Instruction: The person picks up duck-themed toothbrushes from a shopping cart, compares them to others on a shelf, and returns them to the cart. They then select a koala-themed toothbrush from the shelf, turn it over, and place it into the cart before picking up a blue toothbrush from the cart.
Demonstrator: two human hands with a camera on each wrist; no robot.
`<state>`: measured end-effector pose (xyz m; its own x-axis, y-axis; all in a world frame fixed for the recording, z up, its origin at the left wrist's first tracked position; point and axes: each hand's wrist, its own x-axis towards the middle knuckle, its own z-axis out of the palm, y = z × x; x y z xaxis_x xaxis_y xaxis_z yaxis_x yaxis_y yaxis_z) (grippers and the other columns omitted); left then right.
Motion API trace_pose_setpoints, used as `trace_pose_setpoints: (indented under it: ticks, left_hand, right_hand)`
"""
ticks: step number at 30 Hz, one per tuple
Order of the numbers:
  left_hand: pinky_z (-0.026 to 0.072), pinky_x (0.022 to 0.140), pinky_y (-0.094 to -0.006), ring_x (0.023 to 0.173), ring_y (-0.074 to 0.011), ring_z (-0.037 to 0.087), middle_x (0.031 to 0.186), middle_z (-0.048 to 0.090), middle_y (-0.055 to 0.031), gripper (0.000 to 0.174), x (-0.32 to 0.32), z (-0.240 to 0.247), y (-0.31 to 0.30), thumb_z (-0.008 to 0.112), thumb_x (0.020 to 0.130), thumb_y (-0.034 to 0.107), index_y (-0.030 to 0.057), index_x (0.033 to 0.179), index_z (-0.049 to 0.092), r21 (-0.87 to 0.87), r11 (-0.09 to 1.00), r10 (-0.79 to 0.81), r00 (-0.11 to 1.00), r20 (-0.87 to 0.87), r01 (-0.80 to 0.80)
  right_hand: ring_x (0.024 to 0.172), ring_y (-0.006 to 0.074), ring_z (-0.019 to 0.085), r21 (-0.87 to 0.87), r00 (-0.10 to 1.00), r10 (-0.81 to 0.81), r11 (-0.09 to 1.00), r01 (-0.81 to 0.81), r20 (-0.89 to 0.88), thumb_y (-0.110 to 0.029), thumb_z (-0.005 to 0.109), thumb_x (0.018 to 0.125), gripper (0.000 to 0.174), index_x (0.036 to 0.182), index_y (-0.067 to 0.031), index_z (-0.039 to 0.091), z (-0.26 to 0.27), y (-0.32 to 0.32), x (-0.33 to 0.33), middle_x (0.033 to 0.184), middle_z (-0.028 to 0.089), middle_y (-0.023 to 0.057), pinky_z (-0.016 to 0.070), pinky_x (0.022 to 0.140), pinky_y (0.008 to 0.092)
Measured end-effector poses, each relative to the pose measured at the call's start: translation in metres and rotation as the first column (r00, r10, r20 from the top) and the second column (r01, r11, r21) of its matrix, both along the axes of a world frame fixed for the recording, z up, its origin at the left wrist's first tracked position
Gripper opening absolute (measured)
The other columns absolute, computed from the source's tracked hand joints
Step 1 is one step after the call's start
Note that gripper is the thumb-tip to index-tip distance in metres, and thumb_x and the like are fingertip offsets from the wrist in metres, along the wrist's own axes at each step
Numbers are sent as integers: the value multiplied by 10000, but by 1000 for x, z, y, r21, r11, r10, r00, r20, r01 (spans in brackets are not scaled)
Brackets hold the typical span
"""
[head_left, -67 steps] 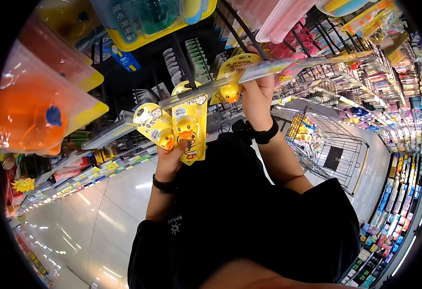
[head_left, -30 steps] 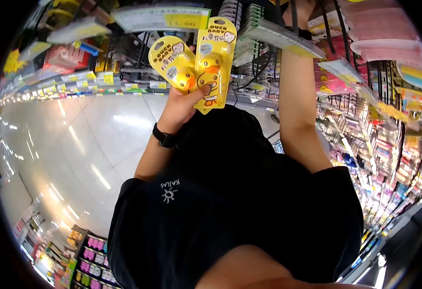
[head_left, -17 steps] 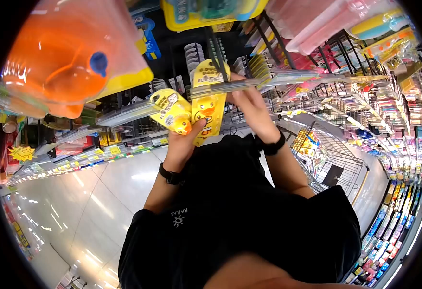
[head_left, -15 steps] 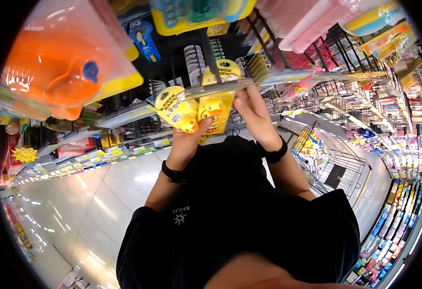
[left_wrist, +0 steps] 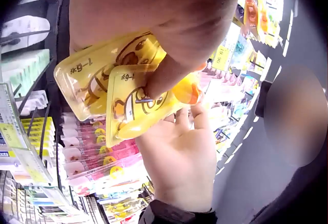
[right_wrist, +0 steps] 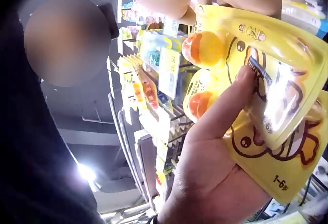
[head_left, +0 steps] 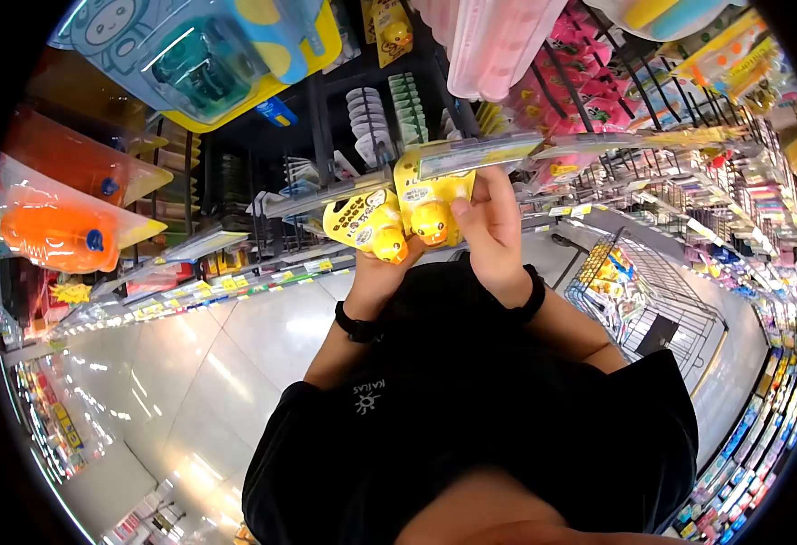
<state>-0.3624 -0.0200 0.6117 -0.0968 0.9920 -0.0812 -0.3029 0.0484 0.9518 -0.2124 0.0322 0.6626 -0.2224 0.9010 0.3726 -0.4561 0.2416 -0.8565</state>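
Just above the middle of the head view, towards 12 o'clock, you have the upright duck pack and, touching it at its 9 o'clock side, the tilted duck pack. Both are yellow cards with a small duck under a clear blister.

Your left hand grips both from 6 o'clock. Its fingers are curled behind the cards, and in the right wrist view its thumb is pressed across their fronts. Your right hand closes on the upright duck pack from 3 o'clock, thumb laid on the duck and fingers folded behind.

The tops of the packs sit right under a clear price strip on a display hook. Around them hang pink packs at 12 o'clock, a blue-and-yellow pack at 11 and an orange toy pack at 9.

A wire shopping cart stands at 3 o'clock. The glossy tiled floor runs off towards 8 o'clock, and your black shirt fills 6 o'clock.

Half a second ago your right hand only touched that pack's edge with its fingertips; now it wraps it. The left-hand grip is unchanged, and the orange toy pack, which loomed large at 10 o'clock, now looks smaller and lower.
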Motion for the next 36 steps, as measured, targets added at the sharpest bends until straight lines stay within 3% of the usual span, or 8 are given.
trace_pose_setpoints:
  ticks: [5,15,20,26,30,32,33,36]
  left_hand:
    - [536,866,-300,1014,-147,653,1146,671,-54,413,8,-3,-9,747,852,-25,40,1227,587,78,993,96,995,-29,-93]
    - [531,868,-286,1017,-123,639,1141,666,-53,361,37,10,11,726,895,19,20,1229,591,48,975,216,976,34,-217]
    - [528,871,-281,1017,-125,639,1128,674,-51,346,30,8,32,736,892,33,10,1212,606,74,968,238,971,8,-238]
    - [505,946,-311,1081,-150,621,1189,648,-62,382,5,4,73,701,900,-11,26,1255,567,204,960,204,978,-37,-192]
    - [514,912,-308,1051,-166,631,1186,642,-60,408,-7,5,100,721,897,54,18,1271,563,116,971,196,972,126,-210]
    - [512,913,-311,1037,-165,631,1167,646,-64,400,-12,9,113,729,889,59,20,1255,572,204,958,183,977,111,-203]
    - [519,895,-315,1014,-167,638,1130,653,-64,382,-16,8,118,734,875,61,18,1223,580,196,959,201,979,44,-206]
    - [549,805,-302,962,-154,659,1091,654,-62,303,-28,3,121,660,905,-8,25,1192,571,249,949,200,980,-11,-192]
  right_hand:
    - [1255,185,498,21,989,44,999,-42,-142,15,500,998,439,1411,24,353,2,-2,6,1338,533,131,379,1064,322]
    - [1255,147,489,-94,988,109,988,-120,-113,-31,489,1024,489,1482,11,322,5,30,12,1368,518,101,368,1077,303]
    - [1211,121,492,-69,1000,14,997,-14,-1,-58,518,1024,510,1488,8,318,6,47,3,1343,509,79,381,1060,293]
    - [952,101,597,-79,971,-162,981,178,175,-113,652,959,602,1471,-40,346,4,79,-18,1025,576,57,506,816,260]
    - [834,137,645,147,972,-232,963,224,40,-148,807,828,550,1270,-27,504,5,106,-46,1020,639,85,548,703,290]
    - [785,167,669,264,942,-214,954,145,257,-149,825,794,432,1140,-22,601,-5,127,-53,964,682,100,557,698,306]
    - [730,199,683,324,886,-355,911,256,298,-184,849,747,342,980,-16,665,1,135,-65,870,703,103,562,680,334]
    - [870,173,651,338,809,-453,879,335,374,-112,845,755,564,1218,2,543,16,127,-69,1033,660,108,551,737,310]
